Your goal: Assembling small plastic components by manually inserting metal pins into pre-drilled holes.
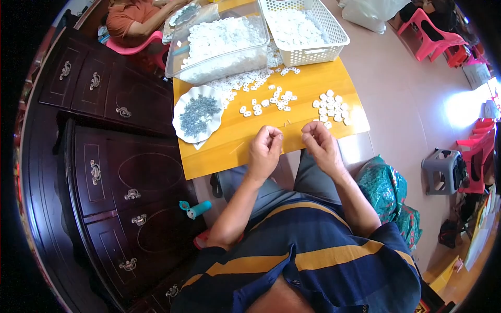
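Over the near edge of the yellow wooden table (209, 161), my left hand (265, 152) is closed, thumb against the curled fingers. To its right, apart from it, my right hand (323, 149) is closed in a similar pinch. Whatever either one holds, if anything, is hidden or too small to name. Just beyond my right hand lies a group of small white pieces (330, 106). More white pieces with two dark holes (257, 109) are scattered farther off, past my left hand. A scalloped white plate (179, 111) holds many small dark grey metallic parts (200, 116).
At the back stand a clear plastic bin (224, 63) and a cream perforated basket (313, 53), both full of white pieces. Dark wooden drawers (99, 172) flank the left. A green bag (383, 188) lies right of my legs. Another person's arm (148, 23) shows far left.
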Demonstrator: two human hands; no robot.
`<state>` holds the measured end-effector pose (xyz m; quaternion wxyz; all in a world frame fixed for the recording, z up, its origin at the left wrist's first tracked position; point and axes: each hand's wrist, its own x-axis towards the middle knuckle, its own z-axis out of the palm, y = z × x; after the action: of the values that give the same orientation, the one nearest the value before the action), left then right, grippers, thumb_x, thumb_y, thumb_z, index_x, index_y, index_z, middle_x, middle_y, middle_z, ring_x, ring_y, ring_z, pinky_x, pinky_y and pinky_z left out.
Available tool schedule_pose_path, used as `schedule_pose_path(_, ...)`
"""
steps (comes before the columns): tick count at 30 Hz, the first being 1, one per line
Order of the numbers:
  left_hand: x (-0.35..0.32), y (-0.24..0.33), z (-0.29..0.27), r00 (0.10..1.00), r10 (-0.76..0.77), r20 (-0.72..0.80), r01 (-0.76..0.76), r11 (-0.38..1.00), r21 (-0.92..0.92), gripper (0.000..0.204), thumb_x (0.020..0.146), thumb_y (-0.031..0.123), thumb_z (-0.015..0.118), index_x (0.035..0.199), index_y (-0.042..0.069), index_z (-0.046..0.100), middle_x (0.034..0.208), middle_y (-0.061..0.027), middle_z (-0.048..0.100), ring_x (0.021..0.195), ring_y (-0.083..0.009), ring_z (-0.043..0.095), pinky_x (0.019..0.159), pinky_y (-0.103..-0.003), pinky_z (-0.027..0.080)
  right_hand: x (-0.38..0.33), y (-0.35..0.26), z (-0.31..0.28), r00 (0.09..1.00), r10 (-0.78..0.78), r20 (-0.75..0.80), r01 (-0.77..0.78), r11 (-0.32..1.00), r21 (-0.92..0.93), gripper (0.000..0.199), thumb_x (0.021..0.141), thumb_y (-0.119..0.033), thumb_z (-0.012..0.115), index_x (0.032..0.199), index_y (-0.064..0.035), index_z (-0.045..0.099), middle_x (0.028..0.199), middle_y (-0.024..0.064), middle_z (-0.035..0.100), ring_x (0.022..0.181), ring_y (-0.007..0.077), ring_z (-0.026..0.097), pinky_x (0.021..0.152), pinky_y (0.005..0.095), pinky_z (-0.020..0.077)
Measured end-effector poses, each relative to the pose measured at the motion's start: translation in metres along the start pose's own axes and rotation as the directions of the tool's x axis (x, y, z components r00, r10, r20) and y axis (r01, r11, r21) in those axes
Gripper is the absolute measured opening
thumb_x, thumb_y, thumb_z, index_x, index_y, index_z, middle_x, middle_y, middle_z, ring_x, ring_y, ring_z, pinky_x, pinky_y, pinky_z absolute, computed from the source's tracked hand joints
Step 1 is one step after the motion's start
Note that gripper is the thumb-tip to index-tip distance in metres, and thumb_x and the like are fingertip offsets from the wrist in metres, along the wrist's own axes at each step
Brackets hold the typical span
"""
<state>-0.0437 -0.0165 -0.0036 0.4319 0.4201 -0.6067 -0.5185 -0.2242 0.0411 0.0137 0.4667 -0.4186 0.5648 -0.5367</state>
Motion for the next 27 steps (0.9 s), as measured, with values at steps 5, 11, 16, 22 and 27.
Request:
schedule_pose_path(5, -0.009, 0.001, 0.001, 0.996, -0.061, 0.067, 0.066, 0.995, -0.081, 0.004, 0.098, -0.003, 0.064, 0.101, 0.000, 0.063, 0.077, 0.0040, 0.060, 0.063, -0.0009, 0.052, 0.055, -0.020, 0.041, -0.011, 0.011, 0.006, 0.988, 0.098, 0.117, -0.121, 0.970, 0.210, 0.009, 0.103, -0.014, 0.065, 0.105, -0.0053, 0.064, 0.082, -0.0041, 0.061, 0.070, 0.0037, 0.054, 0.061, 0.0205, 0.0446)
schedule_pose_path(11, -0.015, 0.008, 0.001, 0.992, -0.099, 0.084, 0.105, 0.991, -0.082, 0.006, 0.098, -0.003, 0.064, 0.103, -0.001, 0.066, 0.081, 0.0032, 0.062, 0.065, -0.0003, 0.053, 0.059, -0.019, 0.044, -0.012, 0.011, 0.007, 0.978, 0.157, 0.138, -0.196, 0.917, 0.347, 0.012, 0.101, -0.015, 0.069, 0.106, -0.0036, 0.070, 0.086, -0.0020, 0.067, 0.072, 0.0049, 0.057, 0.065, 0.0206, 0.0476)
schedule_pose_path(16, -0.015, 0.011, 0.000, 0.993, -0.062, 0.096, 0.072, 0.992, -0.105, 0.007, 0.100, 0.002, 0.063, 0.106, 0.001, 0.066, 0.078, 0.0040, 0.061, 0.064, -0.0015, 0.053, 0.058, -0.018, 0.044, -0.014, 0.014, 0.009, 0.973, 0.125, 0.195, -0.209, 0.841, 0.500, 0.011, 0.098, -0.011, 0.073, 0.108, -0.0055, 0.071, 0.090, 0.0007, 0.071, 0.075, 0.0068, 0.061, 0.067, 0.0207, 0.0492)
schedule_pose_path(22, -0.016, 0.020, 0.001, 0.993, -0.049, 0.103, 0.059, 0.993, -0.103, 0.009, 0.098, -0.004, 0.063, 0.105, -0.001, 0.066, 0.086, 0.0036, 0.063, 0.068, -0.0004, 0.054, 0.063, -0.019, 0.047, -0.015, 0.015, 0.010, 0.979, 0.144, 0.143, -0.198, 0.830, 0.521, 0.012, 0.097, -0.008, 0.073, 0.107, -0.0041, 0.071, 0.086, -0.0002, 0.071, 0.074, 0.0073, 0.063, 0.069, 0.0221, 0.0507)
schedule_pose_path(27, -0.018, 0.018, 0.002, 0.996, -0.020, 0.091, 0.029, 0.995, -0.091, 0.011, 0.096, -0.004, 0.064, 0.107, 0.000, 0.066, 0.087, 0.0024, 0.064, 0.069, -0.0010, 0.056, 0.063, -0.020, 0.047, -0.017, 0.010, 0.014, 0.981, 0.180, 0.066, -0.188, 0.838, 0.512, 0.014, 0.097, -0.007, 0.072, 0.109, -0.0030, 0.071, 0.086, -0.0004, 0.071, 0.073, 0.0064, 0.062, 0.068, 0.0217, 0.0500)
